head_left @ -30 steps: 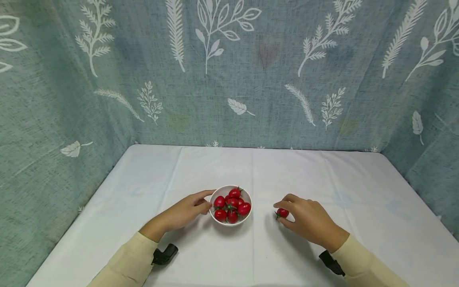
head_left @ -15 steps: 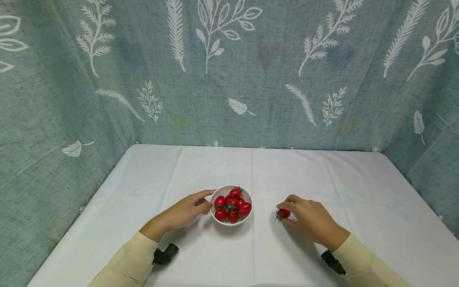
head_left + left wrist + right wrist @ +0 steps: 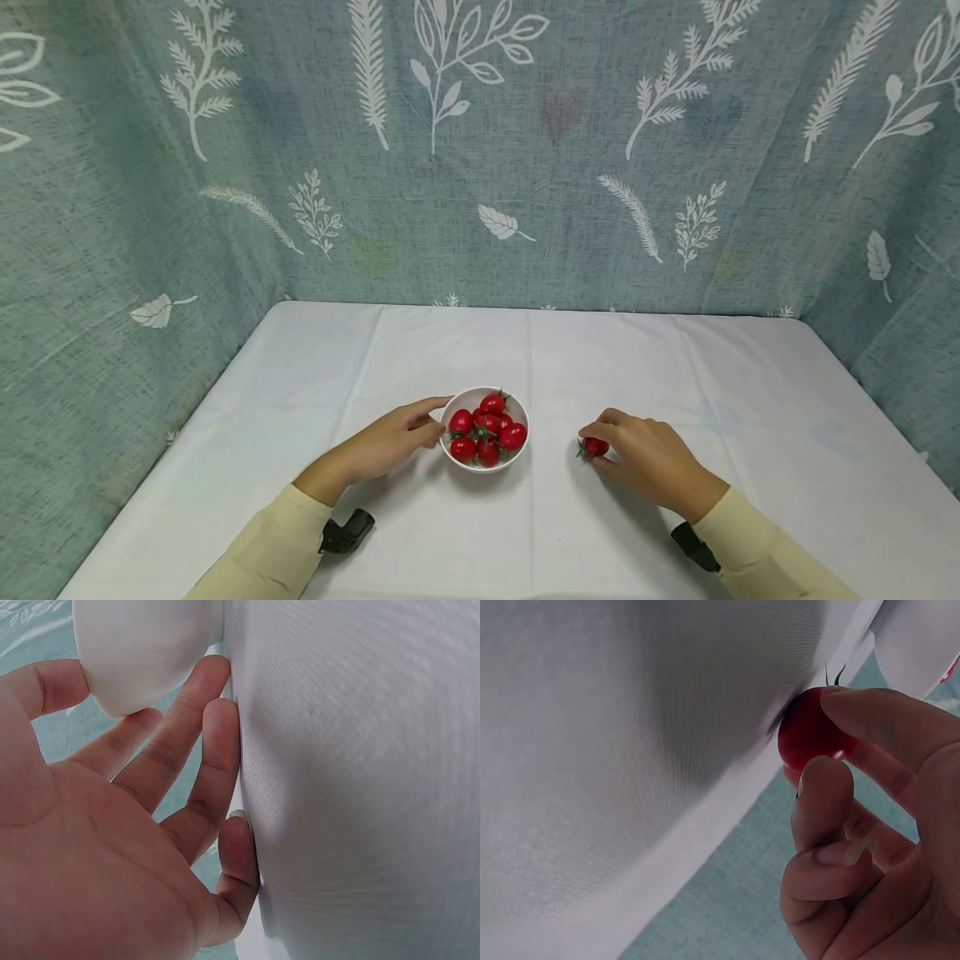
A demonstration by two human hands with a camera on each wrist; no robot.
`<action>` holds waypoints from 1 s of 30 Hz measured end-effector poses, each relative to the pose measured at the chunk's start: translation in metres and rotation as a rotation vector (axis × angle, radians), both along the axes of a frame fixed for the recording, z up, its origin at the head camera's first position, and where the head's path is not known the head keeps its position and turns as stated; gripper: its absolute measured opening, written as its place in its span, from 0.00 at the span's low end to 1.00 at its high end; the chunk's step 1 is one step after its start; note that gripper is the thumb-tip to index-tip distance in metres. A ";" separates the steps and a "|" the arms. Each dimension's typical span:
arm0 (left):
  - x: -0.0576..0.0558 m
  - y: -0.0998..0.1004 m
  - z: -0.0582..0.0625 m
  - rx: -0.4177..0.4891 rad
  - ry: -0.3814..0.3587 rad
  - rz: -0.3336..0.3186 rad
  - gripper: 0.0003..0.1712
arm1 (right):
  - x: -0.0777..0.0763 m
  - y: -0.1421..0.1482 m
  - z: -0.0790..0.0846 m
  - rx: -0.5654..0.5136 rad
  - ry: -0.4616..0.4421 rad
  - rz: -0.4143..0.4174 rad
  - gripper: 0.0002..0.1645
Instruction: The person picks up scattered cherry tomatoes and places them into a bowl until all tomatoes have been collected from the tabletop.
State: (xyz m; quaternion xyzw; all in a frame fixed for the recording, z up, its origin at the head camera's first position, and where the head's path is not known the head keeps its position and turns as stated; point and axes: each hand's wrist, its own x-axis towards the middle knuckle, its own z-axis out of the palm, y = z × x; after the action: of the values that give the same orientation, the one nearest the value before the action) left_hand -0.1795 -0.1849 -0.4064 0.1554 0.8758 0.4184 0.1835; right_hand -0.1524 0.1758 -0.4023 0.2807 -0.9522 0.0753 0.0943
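Observation:
A small white bowl (image 3: 482, 467) stands near the table's middle, with several red cherry tomatoes (image 3: 487, 423) inside, some with green stems. My left hand (image 3: 385, 443) rests against the bowl's left side, fingers relaxed and spread. In the left wrist view, the thumb (image 3: 64, 688) and fingertips touch the bowl's outer wall (image 3: 142, 652), while the other fingers lie along the cloth. To the right of the bowl, my right hand (image 3: 642, 460) pinches a single cherry tomato (image 3: 810, 731) between thumb and fingers, close over the cloth. Its green stem points toward the bowl.
A white cloth (image 3: 420, 350) covers the table. Green-blue curtains (image 3: 555, 250) with white leaf prints hang behind it and at both sides. Black wrist devices (image 3: 347, 532) sit under both cream sleeves (image 3: 258, 546).
My right hand has shifted very slightly right with the cherry tomato, whose stem now tilts a little more toward the near left. The left hand and bowl have stayed put.

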 end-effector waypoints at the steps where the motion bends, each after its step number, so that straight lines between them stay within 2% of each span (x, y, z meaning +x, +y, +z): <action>1: 0.000 0.000 0.000 -0.003 0.002 0.001 0.29 | 0.000 0.000 0.000 -0.001 -0.001 0.001 0.17; 19: 0.000 0.000 0.001 0.006 0.003 -0.009 0.28 | -0.001 -0.002 0.002 -0.007 0.001 0.007 0.16; 30: 0.001 0.001 0.002 0.000 0.001 0.000 0.29 | 0.000 -0.012 0.016 -0.022 0.035 0.051 0.18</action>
State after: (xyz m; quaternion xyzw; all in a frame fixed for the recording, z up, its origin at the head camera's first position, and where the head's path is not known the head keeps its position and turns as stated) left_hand -0.1781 -0.1840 -0.4048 0.1556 0.8760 0.4184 0.1829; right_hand -0.1529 0.1636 -0.3862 0.3051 -0.9420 0.0832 0.1119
